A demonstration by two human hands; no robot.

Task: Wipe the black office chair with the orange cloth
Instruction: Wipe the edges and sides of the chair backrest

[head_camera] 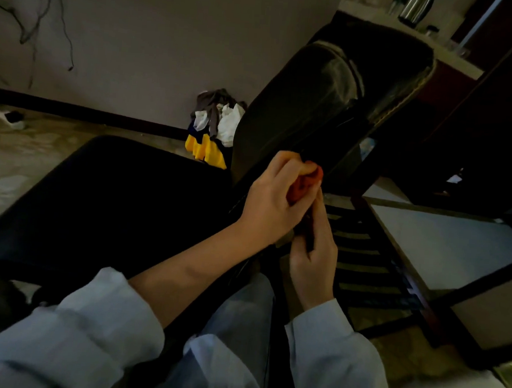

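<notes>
At the backrest's foot on the black office chair [321, 107], left hand [274, 201] grips the wadded orange cloth [305, 180], right hand [315, 264] just below curls round a dark strip [309, 231]; so tight a wad may skip patches or slip free.

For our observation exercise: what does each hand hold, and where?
Left hand holds the orange cloth, bunched whole in its grip. Right hand curls round a dark narrow part; what it is cannot be told.
</notes>
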